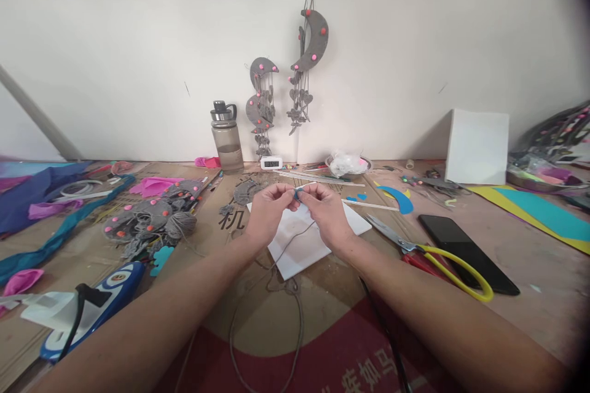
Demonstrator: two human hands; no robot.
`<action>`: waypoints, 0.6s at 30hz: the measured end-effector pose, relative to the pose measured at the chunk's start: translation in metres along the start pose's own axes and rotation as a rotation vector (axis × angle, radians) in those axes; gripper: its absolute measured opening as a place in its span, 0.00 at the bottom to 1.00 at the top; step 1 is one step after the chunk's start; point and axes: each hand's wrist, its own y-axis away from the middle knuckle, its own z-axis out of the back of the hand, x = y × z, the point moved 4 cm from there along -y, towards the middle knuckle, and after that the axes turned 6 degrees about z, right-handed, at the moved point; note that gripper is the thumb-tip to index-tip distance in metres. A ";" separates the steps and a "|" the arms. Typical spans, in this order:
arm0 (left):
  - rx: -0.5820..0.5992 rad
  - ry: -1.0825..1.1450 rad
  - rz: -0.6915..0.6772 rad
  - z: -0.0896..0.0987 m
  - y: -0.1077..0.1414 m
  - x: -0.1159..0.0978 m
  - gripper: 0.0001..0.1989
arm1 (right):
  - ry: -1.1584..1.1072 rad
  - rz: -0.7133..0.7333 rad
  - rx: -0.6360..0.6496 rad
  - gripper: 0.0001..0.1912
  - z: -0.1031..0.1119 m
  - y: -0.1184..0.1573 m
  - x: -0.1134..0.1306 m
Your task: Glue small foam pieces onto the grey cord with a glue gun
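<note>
My left hand and my right hand meet over a white board. Their thumbs and fingers pinch a small blue piece between them; its shape is mostly hidden. A thin grey cord runs from near my right fingers across the board and loops on the cardboard below. Just behind my right hand lie small blue cut shapes and a blue crescent. Yellow-handled scissors rest right of the board, beside my right forearm.
A black phone lies at the right. Grey felt pieces with yarn and a blue-and-white tool sit at the left. Behind stand a bottle, a small clock and a bowl; a grey crescent ornament hangs above.
</note>
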 end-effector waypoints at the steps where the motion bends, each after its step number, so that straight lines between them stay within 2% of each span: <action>1: 0.010 0.013 0.006 -0.001 0.000 0.001 0.04 | -0.003 -0.008 -0.001 0.11 0.000 0.000 0.000; 9: 0.154 0.150 0.136 -0.008 0.003 -0.003 0.10 | -0.149 -0.105 -0.035 0.11 0.003 -0.001 -0.002; 13: 0.166 0.163 0.165 -0.008 0.003 -0.003 0.12 | -0.156 -0.081 -0.010 0.11 0.003 -0.001 -0.004; 18: 0.117 0.028 0.106 -0.005 0.001 -0.003 0.11 | -0.113 -0.049 0.014 0.10 0.001 0.001 0.000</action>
